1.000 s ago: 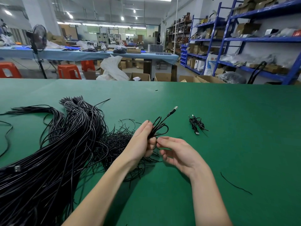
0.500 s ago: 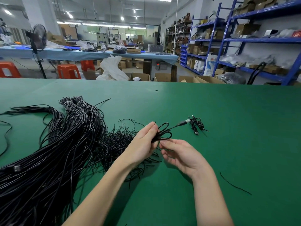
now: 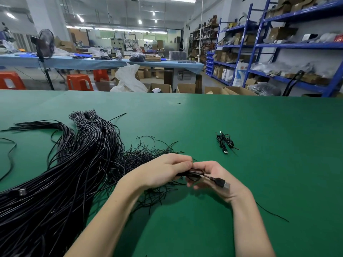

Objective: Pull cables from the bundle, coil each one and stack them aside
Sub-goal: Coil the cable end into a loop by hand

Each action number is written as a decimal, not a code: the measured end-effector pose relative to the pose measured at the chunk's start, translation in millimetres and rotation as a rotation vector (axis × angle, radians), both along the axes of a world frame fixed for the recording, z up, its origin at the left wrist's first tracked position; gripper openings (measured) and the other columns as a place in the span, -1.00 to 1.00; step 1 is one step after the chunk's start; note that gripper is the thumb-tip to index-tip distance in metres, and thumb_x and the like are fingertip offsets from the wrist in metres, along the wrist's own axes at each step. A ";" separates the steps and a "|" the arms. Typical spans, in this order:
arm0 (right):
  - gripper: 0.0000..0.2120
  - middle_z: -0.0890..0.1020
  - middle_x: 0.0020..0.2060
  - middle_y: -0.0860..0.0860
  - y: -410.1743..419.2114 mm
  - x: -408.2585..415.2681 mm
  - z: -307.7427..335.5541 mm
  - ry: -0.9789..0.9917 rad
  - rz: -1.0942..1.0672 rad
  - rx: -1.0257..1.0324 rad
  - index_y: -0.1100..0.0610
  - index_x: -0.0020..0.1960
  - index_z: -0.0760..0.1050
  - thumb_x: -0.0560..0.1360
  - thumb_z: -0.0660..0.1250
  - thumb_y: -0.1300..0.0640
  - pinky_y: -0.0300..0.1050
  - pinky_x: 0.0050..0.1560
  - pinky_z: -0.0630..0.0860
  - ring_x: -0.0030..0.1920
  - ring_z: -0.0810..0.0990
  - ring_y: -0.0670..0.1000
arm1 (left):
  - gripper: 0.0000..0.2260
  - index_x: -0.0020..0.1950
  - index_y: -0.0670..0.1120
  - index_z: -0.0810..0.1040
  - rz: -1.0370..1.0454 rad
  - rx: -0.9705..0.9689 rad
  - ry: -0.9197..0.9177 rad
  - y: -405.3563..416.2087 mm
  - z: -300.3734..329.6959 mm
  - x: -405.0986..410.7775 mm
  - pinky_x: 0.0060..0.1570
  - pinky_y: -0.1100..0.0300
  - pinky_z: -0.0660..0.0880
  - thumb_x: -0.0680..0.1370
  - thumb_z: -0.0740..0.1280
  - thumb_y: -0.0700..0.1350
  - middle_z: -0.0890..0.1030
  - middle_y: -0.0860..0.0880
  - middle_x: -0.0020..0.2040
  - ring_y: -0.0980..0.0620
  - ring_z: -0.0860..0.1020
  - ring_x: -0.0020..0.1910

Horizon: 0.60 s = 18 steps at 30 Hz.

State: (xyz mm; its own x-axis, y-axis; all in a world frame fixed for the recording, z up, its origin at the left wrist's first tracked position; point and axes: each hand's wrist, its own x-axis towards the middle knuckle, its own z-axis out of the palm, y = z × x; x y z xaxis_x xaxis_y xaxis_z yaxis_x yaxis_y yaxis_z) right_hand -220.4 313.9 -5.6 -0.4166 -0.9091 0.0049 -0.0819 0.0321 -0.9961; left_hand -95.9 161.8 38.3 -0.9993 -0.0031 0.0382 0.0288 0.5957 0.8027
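Broadly, the green counter (image 3: 259, 127), matte and felt-like, carries everything; on its left sprawls the bundle (image 3: 61, 173), a thick sheaf of thin glossy black cables fanning into loose frayed-looking ends near the middle. Well to the right of it lies the coiled cable (image 3: 225, 142) already set aside, a small tight knot of loops with a plug end showing, and a stray strand (image 3: 272, 212) lies nearer the front edge on the right. Over the bare counter just right of the bundle's loose ends, both hands meet on the cable in hand (image 3: 194, 174): a second ago its loops stood open above the left hand with the plug pointing up and away; now the loops are gathered small between the two hands and the USB plug (image 3: 221, 183), black with a metal tip, has swung down across the right palm. The left hand (image 3: 167, 170) has its grip pinched on the coil, and the right hand (image 3: 217, 178) has its fingers curled around the same coil. I judge the coiling of this cable is nearly finished, so setting it beside the first coil is likely next
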 end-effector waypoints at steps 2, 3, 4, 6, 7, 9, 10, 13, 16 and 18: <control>-0.89 0.69 -0.30 0.01 2.5 -2.1 2.1 -0.009 0.028 0.043 0.16 -0.04 0.69 0.51 0.43 0.32 -0.30 -0.33 0.50 -0.35 0.62 -0.11 | -0.66 -0.25 0.10 0.48 -0.018 -0.029 -0.049 0.5 1.0 0.7 -0.32 0.28 0.27 0.72 0.17 -0.03 0.41 0.16 -0.35 0.15 0.33 -0.36; -0.88 0.69 -0.31 0.03 4.5 -3.2 3.2 -0.007 0.038 0.064 0.13 -0.08 0.70 0.51 0.43 0.31 -0.29 -0.34 0.49 -0.36 0.60 -0.10 | -0.66 -0.25 0.11 0.48 -0.024 -0.012 -0.069 1.9 1.7 1.0 -0.36 0.31 0.26 0.72 0.16 -0.04 0.39 0.16 -0.36 0.15 0.32 -0.39; -0.84 0.68 -0.31 0.05 5.9 -4.6 3.4 -0.011 0.047 0.072 0.11 -0.10 0.71 0.53 0.42 0.32 -0.26 -0.36 0.48 -0.37 0.59 -0.08 | -0.67 -0.23 0.08 0.48 -0.023 0.023 -0.084 3.5 2.4 1.4 -0.41 0.33 0.24 0.72 0.16 -0.04 0.37 0.16 -0.38 0.16 0.30 -0.42; -0.78 0.67 -0.30 0.07 7.8 -6.6 3.2 -0.025 0.051 0.061 0.10 -0.12 0.71 0.56 0.38 0.34 -0.25 -0.37 0.48 -0.35 0.59 -0.05 | -0.73 -0.12 -0.09 0.46 0.000 0.074 -0.102 5.7 3.5 1.7 -0.48 0.35 0.21 0.73 0.14 -0.06 0.33 0.13 -0.39 0.16 0.26 -0.46; -0.80 0.68 -0.30 0.06 8.3 -6.4 2.9 -0.030 0.043 0.043 0.09 -0.14 0.71 0.55 0.40 0.32 -0.27 -0.37 0.47 -0.33 0.61 -0.05 | -0.74 -0.08 -0.16 0.44 0.017 0.078 -0.102 6.3 3.5 1.4 -0.49 0.35 0.20 0.73 0.14 -0.06 0.33 0.12 -0.40 0.16 0.25 -0.48; -0.89 0.69 -0.28 0.05 7.8 -4.6 2.2 -0.035 0.027 0.020 0.07 -0.15 0.71 0.49 0.43 0.22 -0.29 -0.37 0.47 -0.31 0.63 -0.06 | -0.76 -0.07 -0.14 0.39 0.050 0.089 -0.104 7.0 2.3 1.3 -0.51 0.35 0.18 0.72 0.14 -0.05 0.33 0.11 -0.42 0.15 0.24 -0.50; -0.92 0.69 -0.28 0.05 7.0 -4.4 1.4 -0.042 0.021 0.020 0.07 -0.15 0.72 0.46 0.44 0.18 -0.29 -0.37 0.47 -0.31 0.64 -0.06 | -0.79 -0.08 -0.10 0.37 0.066 0.107 -0.109 7.3 2.2 1.7 -0.51 0.34 0.18 0.72 0.15 -0.06 0.33 0.10 -0.43 0.14 0.23 -0.50; -0.95 0.70 -0.26 0.06 3.5 -5.2 -3.0 -0.094 0.005 0.014 0.08 -0.17 0.72 0.42 0.47 0.16 -0.32 -0.39 0.47 -0.30 0.65 -0.06 | -0.81 -0.07 -0.07 0.34 0.116 0.153 -0.094 6.7 1.4 1.6 -0.53 0.32 0.17 0.72 0.14 -0.06 0.32 0.09 -0.45 0.13 0.21 -0.51; -0.92 0.70 -0.21 0.05 3.2 -6.0 -5.8 -0.116 0.028 0.002 0.06 -0.14 0.72 0.39 0.53 0.06 -0.30 -0.38 0.46 -0.25 0.63 -0.04 | -0.78 -0.09 -0.07 0.33 0.162 0.134 -0.050 5.4 -2.8 -1.8 -0.53 0.34 0.19 0.72 0.12 -0.04 0.32 0.14 -0.47 0.14 0.23 -0.52; -0.85 0.70 -0.20 0.06 3.9 -5.9 -5.5 -0.140 0.041 -0.001 0.09 -0.13 0.71 0.36 0.55 0.03 -0.31 -0.35 0.48 -0.24 0.64 -0.05 | -0.77 -0.11 -0.07 0.32 0.177 0.164 -0.026 6.0 -5.6 -4.0 -0.52 0.35 0.18 0.72 0.12 -0.05 0.31 0.13 -0.44 0.14 0.24 -0.51</control>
